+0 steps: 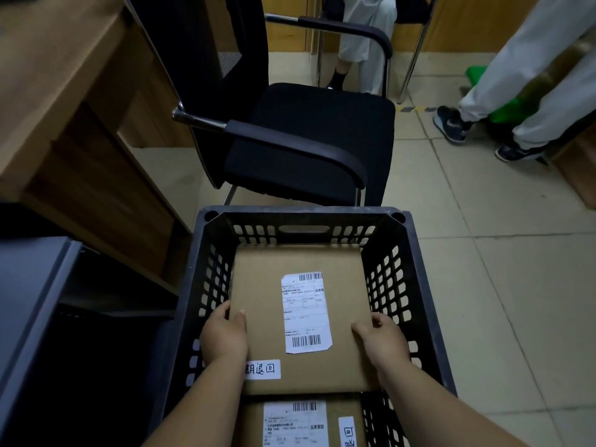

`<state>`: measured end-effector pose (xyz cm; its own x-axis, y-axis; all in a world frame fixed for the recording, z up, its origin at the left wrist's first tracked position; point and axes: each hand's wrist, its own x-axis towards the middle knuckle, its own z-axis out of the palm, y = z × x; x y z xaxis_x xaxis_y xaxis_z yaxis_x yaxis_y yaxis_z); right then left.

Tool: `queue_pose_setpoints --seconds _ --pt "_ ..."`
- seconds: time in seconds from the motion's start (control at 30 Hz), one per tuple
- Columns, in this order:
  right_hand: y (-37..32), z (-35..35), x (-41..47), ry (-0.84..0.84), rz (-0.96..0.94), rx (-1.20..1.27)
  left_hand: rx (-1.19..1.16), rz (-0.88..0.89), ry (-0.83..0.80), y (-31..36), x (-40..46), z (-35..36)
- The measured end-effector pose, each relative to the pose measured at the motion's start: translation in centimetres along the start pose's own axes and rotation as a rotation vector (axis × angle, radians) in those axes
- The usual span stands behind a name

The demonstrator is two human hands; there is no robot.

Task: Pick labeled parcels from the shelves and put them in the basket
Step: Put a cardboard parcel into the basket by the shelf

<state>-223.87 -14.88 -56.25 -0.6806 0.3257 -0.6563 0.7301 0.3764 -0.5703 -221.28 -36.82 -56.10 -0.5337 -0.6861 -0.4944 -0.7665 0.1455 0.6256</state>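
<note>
A flat brown cardboard parcel [264, 285] with a white barcode label and a small handwritten sticker lies inside the black perforated plastic basket [416, 285]. My left hand [224, 337] grips the parcel's left edge and my right hand [380, 341] grips its right edge. A second brown labeled parcel [335, 411] lies lower in the basket at the near end, partly under the first one. The basket stands on the tiled floor.
A black armchair [309, 137] stands just beyond the basket. A wooden desk [64, 101] and dark grey shelving [42, 304] are on the left. Two people's legs [529, 85] and a green object stand at the far right on the floor.
</note>
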Motion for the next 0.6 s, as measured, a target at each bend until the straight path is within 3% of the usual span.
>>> queue_pose_setpoints --seconds 0.13,0.3,0.47,0.6 --pt "-0.8 -0.2 -0.5 -0.026 -0.039 -0.153 0.059 0.023 -0.019 0.6 -0.7 -0.2" --pt "-2.5 -0.5 -2.4 0.059 -0.212 -0.326 0.186 0.136 -0.015 2.0 -2.6 -1.4" --pt "-4.6 -1.9 -5.7 0.129 -0.452 -0.580 0.333 0.306 -0.004 4.2 -5.2 -3.8" --pt "-6.9 -3.3 -9.3 0.172 -0.635 -0.720 0.559 0.544 0.080 6.3 -7.9 -7.1"
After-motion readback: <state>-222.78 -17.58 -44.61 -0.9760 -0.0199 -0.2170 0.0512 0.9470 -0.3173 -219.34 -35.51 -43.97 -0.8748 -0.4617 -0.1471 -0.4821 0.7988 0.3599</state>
